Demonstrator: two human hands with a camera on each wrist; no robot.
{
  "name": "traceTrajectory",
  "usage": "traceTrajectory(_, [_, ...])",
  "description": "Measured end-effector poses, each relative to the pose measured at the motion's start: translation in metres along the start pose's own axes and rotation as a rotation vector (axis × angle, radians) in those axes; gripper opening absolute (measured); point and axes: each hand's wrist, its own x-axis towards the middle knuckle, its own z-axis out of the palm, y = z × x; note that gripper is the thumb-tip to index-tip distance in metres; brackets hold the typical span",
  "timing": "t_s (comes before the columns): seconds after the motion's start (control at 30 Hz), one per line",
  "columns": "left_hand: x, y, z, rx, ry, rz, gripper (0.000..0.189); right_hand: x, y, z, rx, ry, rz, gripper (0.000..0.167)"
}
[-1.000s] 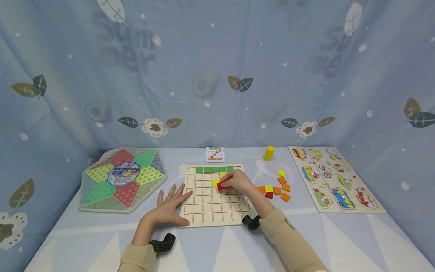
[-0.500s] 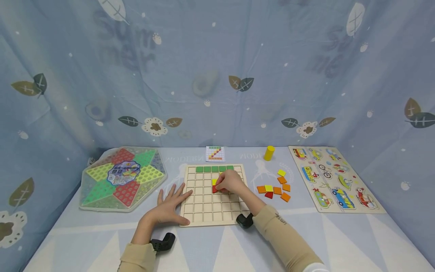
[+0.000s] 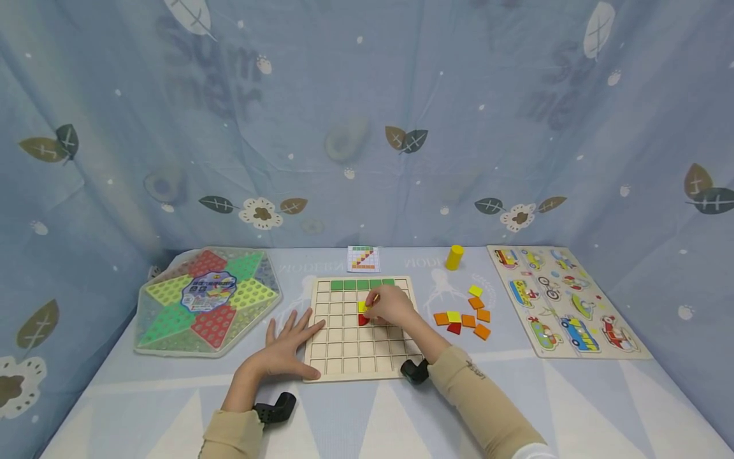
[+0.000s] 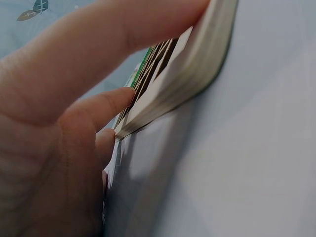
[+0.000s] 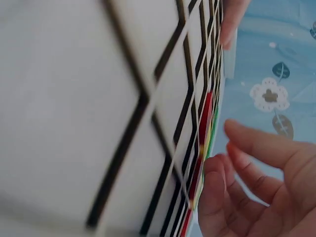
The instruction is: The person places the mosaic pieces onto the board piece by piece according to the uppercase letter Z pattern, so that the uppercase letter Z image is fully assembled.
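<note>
A wooden grid board (image 3: 350,368) lies flat on the table, with a row of green tiles (image 3: 362,285) along its far side. A yellow tile (image 3: 362,306) and, just nearer, a red tile (image 3: 364,320) sit in its middle. My right hand (image 3: 393,306) hovers right at the red tile; in the right wrist view its thumb (image 5: 212,185) and index finger (image 5: 256,143) are apart with nothing pinched between them. It hides part of the board. My left hand (image 3: 285,354) is spread at the board's left edge, its thumb on the near corner (image 4: 210,39) and other fingertips at the rim.
Loose orange (image 3: 482,332), yellow and red tiles lie right of the board. Behind it are a small pattern card (image 3: 373,252) and a yellow cylinder (image 3: 454,257). A Chinese checkers box (image 3: 172,299) stands left, a vehicle puzzle board (image 3: 545,347) right. A curtain (image 3: 367,191) hangs behind.
My right hand brought the red tile leftward to below the yellow one and its fingers have loosened from it. The left hand stays in place.
</note>
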Motion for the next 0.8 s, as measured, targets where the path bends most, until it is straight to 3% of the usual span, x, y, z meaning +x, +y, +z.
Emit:
traceTrajectory(0.2, [0.000, 0.000, 0.001, -0.011, -0.006, -0.004, 0.099, -0.009, 0.013, -0.018, 0.044, 0.033, -0.017, 0.011])
traceTrajectory(0.47, [0.000, -0.001, 0.001, -0.010, -0.004, -0.005, 0.100, -0.021, 0.041, -0.045, 0.138, 0.093, 0.095, 0.011])
traceTrajectory(0.8, [0.000, -0.002, 0.001, -0.032, -0.006, -0.003, 0.100, -0.037, 0.080, -0.077, 0.169, 0.139, 0.238, 0.017])
